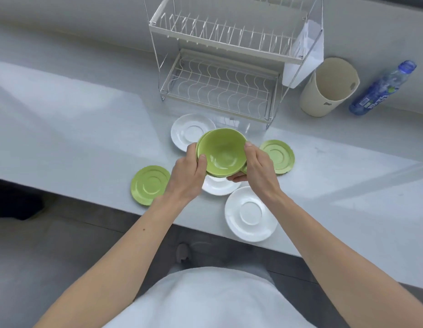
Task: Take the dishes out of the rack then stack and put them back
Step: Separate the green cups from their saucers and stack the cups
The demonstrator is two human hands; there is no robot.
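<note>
We hold nested, glossy, round green bowls (221, 152) before the wire dish rack (220, 86). Our left hand (189, 172) and right hand (259, 168) clasp opposite rims.

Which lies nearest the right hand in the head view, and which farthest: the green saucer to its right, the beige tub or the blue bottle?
From the right hand, holding the green bowls:
1. green saucer, just beside it on the right.
2. beige tub, farther back and right.
3. blue bottle, rightmost, beyond the tub.
</note>
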